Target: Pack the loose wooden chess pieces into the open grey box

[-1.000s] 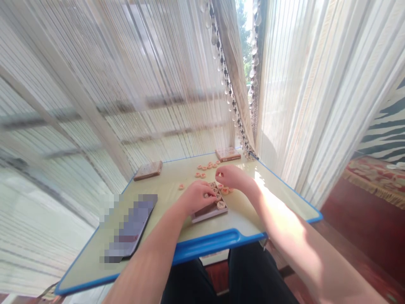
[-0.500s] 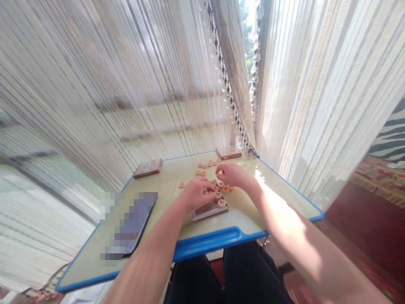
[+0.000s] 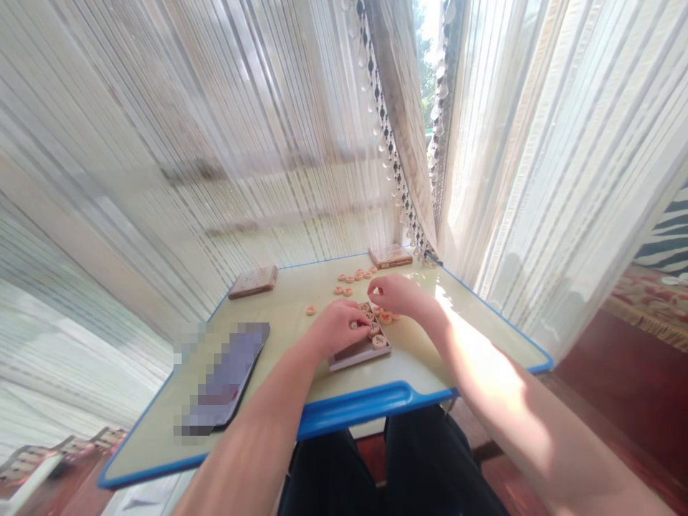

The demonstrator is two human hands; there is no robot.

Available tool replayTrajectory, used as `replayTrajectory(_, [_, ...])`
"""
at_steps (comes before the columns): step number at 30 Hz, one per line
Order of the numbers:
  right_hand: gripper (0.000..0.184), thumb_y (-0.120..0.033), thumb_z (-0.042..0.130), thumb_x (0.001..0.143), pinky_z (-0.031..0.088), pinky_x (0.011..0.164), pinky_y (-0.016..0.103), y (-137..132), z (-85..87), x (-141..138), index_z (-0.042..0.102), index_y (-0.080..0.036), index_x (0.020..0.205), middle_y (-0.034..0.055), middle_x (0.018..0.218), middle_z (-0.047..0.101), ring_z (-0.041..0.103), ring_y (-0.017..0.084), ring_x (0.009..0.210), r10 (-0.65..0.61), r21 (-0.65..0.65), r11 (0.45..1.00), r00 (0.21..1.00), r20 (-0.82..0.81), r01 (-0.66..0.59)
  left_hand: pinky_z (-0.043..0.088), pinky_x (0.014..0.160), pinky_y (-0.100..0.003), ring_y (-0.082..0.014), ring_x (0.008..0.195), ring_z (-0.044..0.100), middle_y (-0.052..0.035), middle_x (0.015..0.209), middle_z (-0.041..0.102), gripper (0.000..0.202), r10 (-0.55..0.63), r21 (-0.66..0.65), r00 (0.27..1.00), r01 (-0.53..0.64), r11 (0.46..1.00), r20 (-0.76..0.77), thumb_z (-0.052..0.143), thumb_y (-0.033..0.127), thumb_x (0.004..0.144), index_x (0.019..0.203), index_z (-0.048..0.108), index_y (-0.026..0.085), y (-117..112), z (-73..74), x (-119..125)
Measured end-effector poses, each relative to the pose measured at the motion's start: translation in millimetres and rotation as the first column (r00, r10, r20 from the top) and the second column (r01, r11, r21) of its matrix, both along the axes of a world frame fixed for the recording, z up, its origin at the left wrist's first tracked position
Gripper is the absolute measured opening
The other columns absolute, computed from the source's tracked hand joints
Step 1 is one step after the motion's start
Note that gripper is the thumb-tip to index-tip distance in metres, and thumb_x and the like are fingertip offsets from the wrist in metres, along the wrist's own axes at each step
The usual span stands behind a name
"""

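A shallow box [image 3: 359, 356] lies near the front of the table with several round wooden Chinese chess pieces [image 3: 379, 341] along its right side. My left hand [image 3: 340, 326] reaches over the box from the left, its thumb and fingers closed around the edge of a piece [image 3: 373, 327] in that row. Just beyond the box's far right corner, my right hand [image 3: 395, 292] hovers with curled fingers and the fingertips brought together. Whatever may be between them is too small to make out. Beside the box, under this hand, are loose red-marked pieces [image 3: 385, 317].
More loose pieces [image 3: 359, 275] are scattered toward the back of the table [image 3: 293, 301], and a single piece [image 3: 310, 310] sits left of the box. Two flat boxes [image 3: 254, 282] [image 3: 390, 256] stand at the back edge. A tablet-like device [image 3: 231, 380], partly pixelated, lies at left.
The view has shifted slightly, moving the whole table a little in frame. My left hand stays at the pieces in the box, and my right hand keeps nearly the same place and curl.
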State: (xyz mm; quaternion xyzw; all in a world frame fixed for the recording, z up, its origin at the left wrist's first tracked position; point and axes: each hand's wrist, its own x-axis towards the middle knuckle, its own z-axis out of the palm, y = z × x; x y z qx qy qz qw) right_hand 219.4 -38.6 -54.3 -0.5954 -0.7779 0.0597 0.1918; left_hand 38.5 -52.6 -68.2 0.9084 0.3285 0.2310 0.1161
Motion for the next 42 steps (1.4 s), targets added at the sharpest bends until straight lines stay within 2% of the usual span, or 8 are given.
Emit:
replayTrajectory(7, [0.024,-0.022,0.048,0.076,0.033,0.055,0.022,-3,2.4,-1,0.068,-0.022,0.090,0.0030,0.077,0.066,0.053,0.012,0.062,0.013,0.000,1.000,1.000,-0.021,-0.013,0.044,0.072,-0.026,-0.0151,0.075,0.057,-0.0019,0.074,0.065,0.012,-0.038,0.006,0.999,0.038,0.999,0.004,0.063,0.029,0.074,0.073,0.072,0.021,0,-0.8,0])
replayTrajectory(11, [0.023,-0.022,0.050,0.075,0.032,0.053,0.020,-5,3.9,1,0.069,-0.021,0.087,0.0008,0.070,0.063,0.050,0.010,0.058,0.085,0.001,0.996,0.993,-0.087,-0.085,0.044,0.074,-0.026,-0.0154,0.077,0.057,-0.0024,0.074,0.065,0.011,-0.011,0.000,0.999,0.011,1.000,0.033,0.063,0.027,0.073,0.073,0.072,0.020,0,0.5,-1])
replayTrajectory(17, [0.019,-0.023,0.058,0.069,0.032,0.049,0.018,-6,6.4,5,0.071,-0.024,0.084,-0.0008,0.066,0.061,0.048,0.009,0.054,0.233,-0.153,0.957,0.968,-0.092,-0.245,0.044,0.079,-0.029,-0.0168,0.082,0.057,-0.0019,0.078,0.064,0.012,0.092,0.000,0.996,-0.092,0.996,0.022,0.061,0.019,0.072,0.077,0.072,0.022,2,2.6,-4])
replayTrajectory(20, [0.018,-0.027,0.060,0.069,0.031,0.047,0.019,-6,6.6,5,0.072,-0.024,0.082,-0.0005,0.062,0.061,0.048,0.009,0.053,0.250,-0.209,0.944,0.967,-0.053,-0.256,0.044,0.080,-0.030,-0.0183,0.085,0.056,-0.0027,0.082,0.064,0.015,0.111,0.028,0.994,-0.111,0.993,-0.022,0.060,0.022,0.073,0.080,0.073,0.024,3,0.0,-4])
replayTrajectory(23, [0.018,-0.029,0.060,0.068,0.030,0.046,0.019,-5,6.4,5,0.072,-0.024,0.080,-0.0006,0.058,0.060,0.048,0.010,0.052,0.253,-0.226,0.941,0.967,-0.024,-0.252,0.044,0.078,-0.030,-0.0186,0.085,0.055,-0.0032,0.081,0.063,0.017,0.084,0.047,0.994,-0.081,0.996,-0.067,0.057,0.025,0.076,0.082,0.073,0.026,4,-2.6,-4])
replayTrajectory(33, [0.019,-0.031,0.059,0.069,0.030,0.046,0.020,-4,5.6,3,0.072,-0.021,0.079,0.0000,0.058,0.061,0.048,0.010,0.052,0.235,-0.220,0.947,0.972,-0.019,-0.233,0.044,0.078,-0.030,-0.0178,0.084,0.055,-0.0036,0.080,0.063,0.017,0.062,0.066,0.995,-0.057,0.996,-0.075,0.056,0.025,0.078,0.081,0.073,0.025,4,-1.5,-4])
replayTrajectory(38, [0.020,-0.027,0.055,0.070,0.032,0.049,0.020,-9,10.3,4,0.071,-0.020,0.082,-0.0004,0.064,0.061,0.049,0.009,0.055,0.204,-0.087,0.973,0.972,-0.112,-0.215,0.044,0.079,-0.029,-0.0169,0.081,0.056,-0.0036,0.081,0.063,0.016,0.041,0.041,0.999,-0.041,0.998,-0.004,0.063,0.033,0.073,0.081,0.072,0.023,-1,1.5,-2])
replayTrajectory(42, [0.021,-0.023,0.052,0.071,0.032,0.049,0.020,-11,13.2,6,0.069,-0.019,0.081,-0.0011,0.064,0.060,0.047,0.008,0.052,0.160,-0.067,0.983,0.973,-0.166,-0.173,0.044,0.078,-0.029,-0.0179,0.081,0.056,-0.0034,0.077,0.064,0.019,0.018,-0.011,1.000,-0.018,1.000,-0.010,0.066,0.040,0.071,0.076,0.073,0.022,-2,0.9,-1])
